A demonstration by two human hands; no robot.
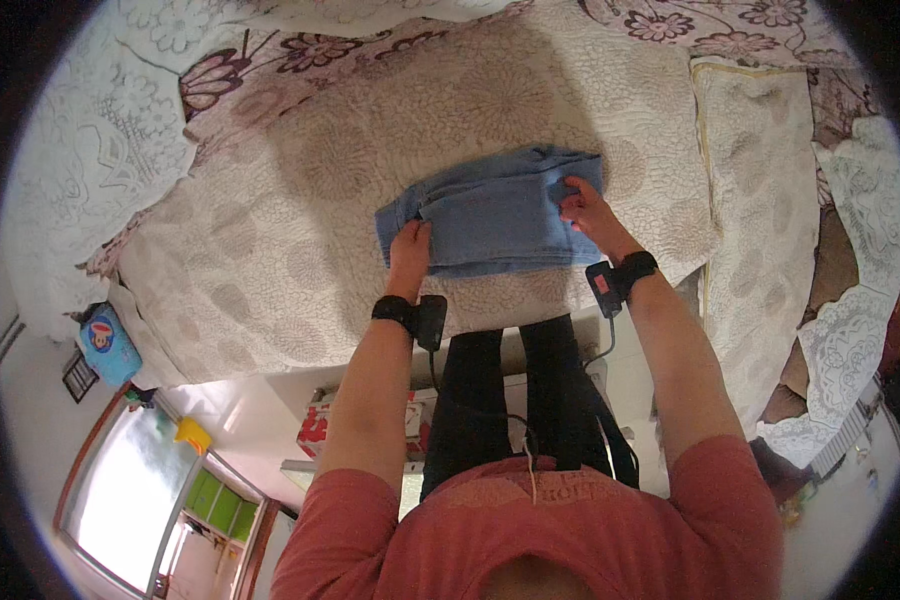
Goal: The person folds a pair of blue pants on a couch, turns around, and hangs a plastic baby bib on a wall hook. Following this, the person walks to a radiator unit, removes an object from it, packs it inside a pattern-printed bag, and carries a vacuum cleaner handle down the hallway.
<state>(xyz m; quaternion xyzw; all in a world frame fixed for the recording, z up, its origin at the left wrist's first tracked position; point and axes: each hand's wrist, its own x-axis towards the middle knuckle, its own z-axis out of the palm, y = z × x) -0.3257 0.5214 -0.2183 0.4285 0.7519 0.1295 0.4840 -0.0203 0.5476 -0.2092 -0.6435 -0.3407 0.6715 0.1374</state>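
Observation:
A folded piece of blue denim clothing [495, 221] lies on a cream quilted bedspread [337, 247] in front of me. It is a long, layered bundle, slightly slanted, with loose folds at its left end. My left hand [409, 255] pinches the fabric near that left end, thumb and fingertips together at a fold edge. Over the right end is my right hand [591, 216], its fingers bent and apart, casting a shadow on the denim. I see no cloth between those fingers. Both wrists wear black straps with small cabled boxes.
White lace covers [855, 217] hang along the right side, beside a separate quilted piece [754, 225]. A blue cartoon-print item [109, 343] sits at the bed's left corner. Below the near edge, a red-and-white box [319, 427] stands by my legs. A bright window [131, 495] is lower left.

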